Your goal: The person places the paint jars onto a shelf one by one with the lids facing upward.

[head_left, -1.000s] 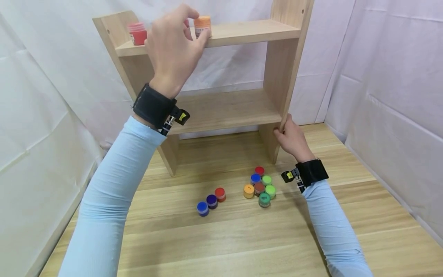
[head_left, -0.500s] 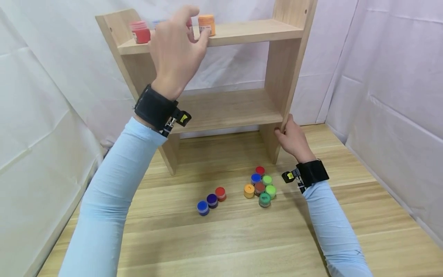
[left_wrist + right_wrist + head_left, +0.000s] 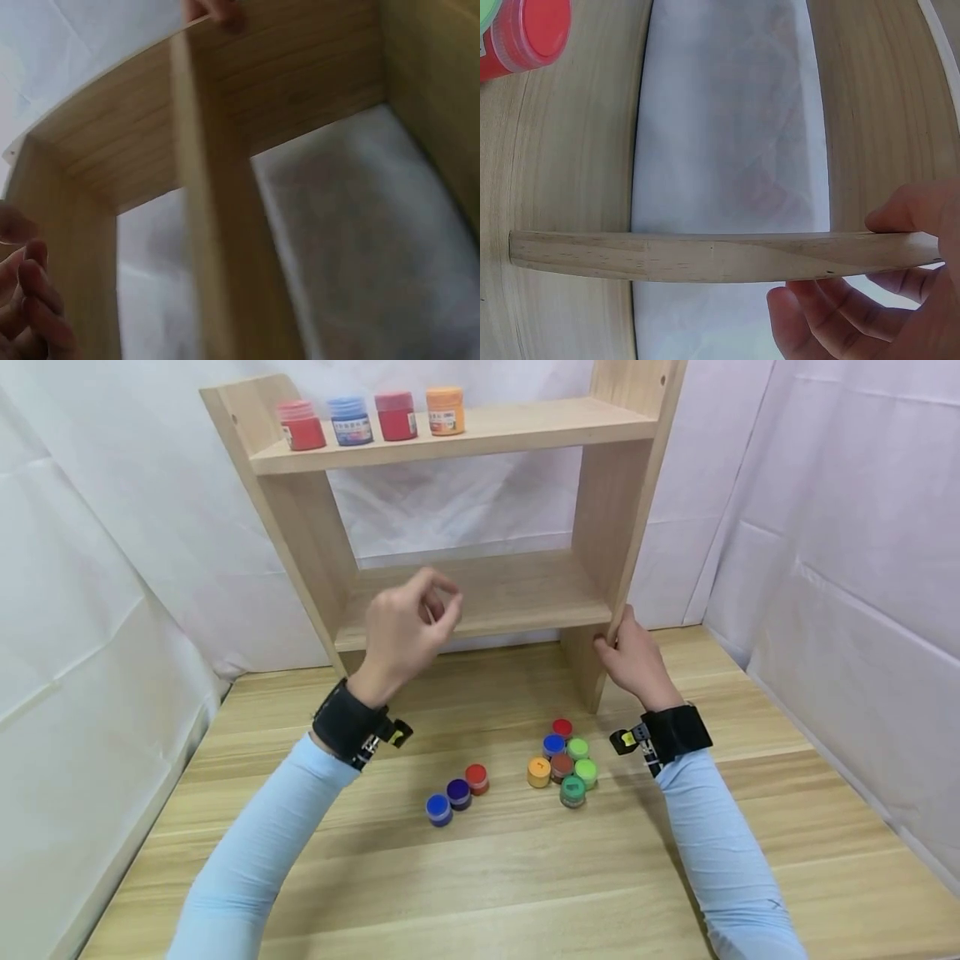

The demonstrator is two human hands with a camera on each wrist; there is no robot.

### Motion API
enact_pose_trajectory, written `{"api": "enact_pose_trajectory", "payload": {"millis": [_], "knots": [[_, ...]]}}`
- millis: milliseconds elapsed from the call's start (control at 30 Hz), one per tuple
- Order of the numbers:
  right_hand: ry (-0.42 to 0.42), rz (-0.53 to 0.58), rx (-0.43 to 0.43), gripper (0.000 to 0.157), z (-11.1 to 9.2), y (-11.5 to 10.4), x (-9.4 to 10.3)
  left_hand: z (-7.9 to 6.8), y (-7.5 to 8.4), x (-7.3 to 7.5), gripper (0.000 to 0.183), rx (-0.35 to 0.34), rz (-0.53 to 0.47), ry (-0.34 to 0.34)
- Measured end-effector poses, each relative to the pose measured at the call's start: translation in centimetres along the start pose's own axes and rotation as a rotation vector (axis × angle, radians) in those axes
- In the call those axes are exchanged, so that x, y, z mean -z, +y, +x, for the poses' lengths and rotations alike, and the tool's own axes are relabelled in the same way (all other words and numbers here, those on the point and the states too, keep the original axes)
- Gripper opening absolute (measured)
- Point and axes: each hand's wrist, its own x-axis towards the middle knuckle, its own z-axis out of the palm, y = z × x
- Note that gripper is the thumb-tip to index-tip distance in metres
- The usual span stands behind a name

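Currently, you're hovering your left hand [image 3: 407,628], loosely curled, empty, before the lower shelf [image 3: 517,589], your right hand [image 3: 637,664] gripping the wooden side panel [image 3: 611,518].

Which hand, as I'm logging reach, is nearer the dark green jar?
Right hand: it grips the side panel, beyond and right of the dark green jar; the left hand hovers higher, farther left.

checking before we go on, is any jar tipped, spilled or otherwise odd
Nothing stands out: the four paint jars on the top shelf and the ten jars on the table look upright and lidded, with no spill visible.
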Motion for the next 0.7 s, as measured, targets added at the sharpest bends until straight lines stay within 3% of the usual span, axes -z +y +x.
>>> {"api": "enact_pose_trajectory", "payload": {"millis": [167,333,500,700], "knots": [[-0.001,-0.003,0.000,0.062,-0.2,0.1,0.0,-4.1,-1.0,-1.8,0.011,0.069,-0.097,-0.170],[0.000,-0.007,0.001,0.062,-0.1,0.1,0.1,-7.6,-1.3,-3.3,0.010,0.090,-0.156,-0.362],[-0.003,-0.013,0.005,0.062,0.0,0.2,0.0,-10.5,-1.1,-4.3,0.012,0.142,-0.123,-0.546],[-0.002,-0.021,0.005,0.062,0.0,0.1,0.0,-12.6,-0.9,-4.9,0.035,0.182,-0.067,-0.780]]}}
